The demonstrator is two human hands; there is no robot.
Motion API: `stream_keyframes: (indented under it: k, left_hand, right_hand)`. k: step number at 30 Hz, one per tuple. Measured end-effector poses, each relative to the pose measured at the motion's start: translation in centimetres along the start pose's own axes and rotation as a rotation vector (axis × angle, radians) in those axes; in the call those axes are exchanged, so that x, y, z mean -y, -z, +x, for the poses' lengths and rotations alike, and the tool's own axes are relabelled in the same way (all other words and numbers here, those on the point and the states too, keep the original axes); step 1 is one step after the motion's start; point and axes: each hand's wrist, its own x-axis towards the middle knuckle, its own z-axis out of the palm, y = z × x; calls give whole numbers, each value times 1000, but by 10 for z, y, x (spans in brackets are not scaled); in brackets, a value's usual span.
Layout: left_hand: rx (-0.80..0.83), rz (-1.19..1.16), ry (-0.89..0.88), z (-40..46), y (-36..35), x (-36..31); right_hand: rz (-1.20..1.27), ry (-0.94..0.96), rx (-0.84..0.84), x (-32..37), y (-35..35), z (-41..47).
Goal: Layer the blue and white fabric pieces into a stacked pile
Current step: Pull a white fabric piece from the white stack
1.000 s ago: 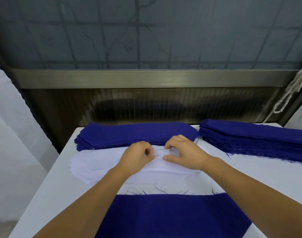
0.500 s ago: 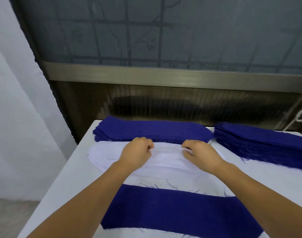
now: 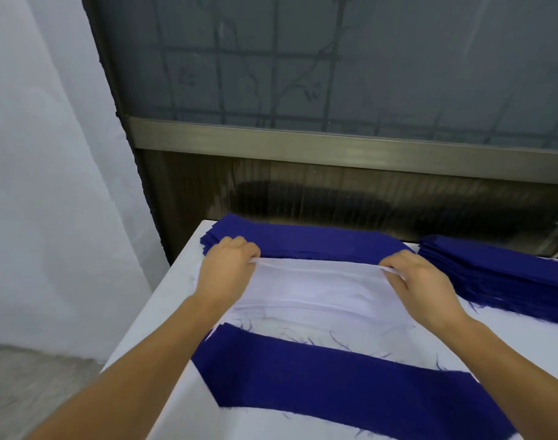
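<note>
Judging by the table (image 3: 509,338), layering is barely begun: one blue piece (image 3: 350,376) lies at 6 o'clock, while thick blue stacks wait at 12 o'clock (image 3: 318,242) and 3 o'clock (image 3: 506,274). Centred between them, the white pile (image 3: 315,290) has its top white piece (image 3: 318,265) pinched at the far edge by the left hand (image 3: 223,271) and right hand (image 3: 420,281) (fingertips curled under, mostly hidden). Pile counts are unreadable; the 3 o'clock stack is cut off.

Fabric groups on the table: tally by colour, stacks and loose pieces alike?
Blue: 3, the far stack, the right stack, the near piece
White: 1, the white stack, top piece pinched by left hand and right hand
Total: 4
</note>
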Motion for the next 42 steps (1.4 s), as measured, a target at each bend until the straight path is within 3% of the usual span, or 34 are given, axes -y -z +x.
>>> stream_keyframes:
  k: [4,7,10,12,14,17,19,21,24,32,37,42]
  left_hand:
    - [63,-31,-159,-18,47,2]
    - [411,-257,-68,-33,69,2]
    - [651,-311,-34,-39,62,-7]
    - [609,-308,-26,-42,52,-12]
    - [460,-350,-14,-48,45,-11]
    - [248,-333,-178,-67,42,-5]
    - [230,-277,-294,-85,38,-5]
    - [254,-250,-387,-105,27,-6]
    - [339,-251,-333,-127,9,-8]
    - [391,-276,-309,-132,6,-3]
    - [381,-266,-296,-138,0,-1]
    - [392,-303,-260,-150,-1,5]
  right_hand:
    - [195,22,26,-9,39,-35]
    - [524,-93,342,-21,62,-60]
    - [555,-213,579,-32,59,-73]
    - [491,-260,535,-36,50,-82]
    - [501,-244,339,-36,46,-92]
    - [348,-43,43,-39,45,-118]
    - [174,142,-29,-41,36,-140]
    - [33,284,-22,-43,20,-162]
    - [6,360,-28,-43,1,-181]
    - [102,306,31,-43,1,-182]
    - [174,255,156,-43,11,-184]
    - [157,202,131,-44,7,-183]
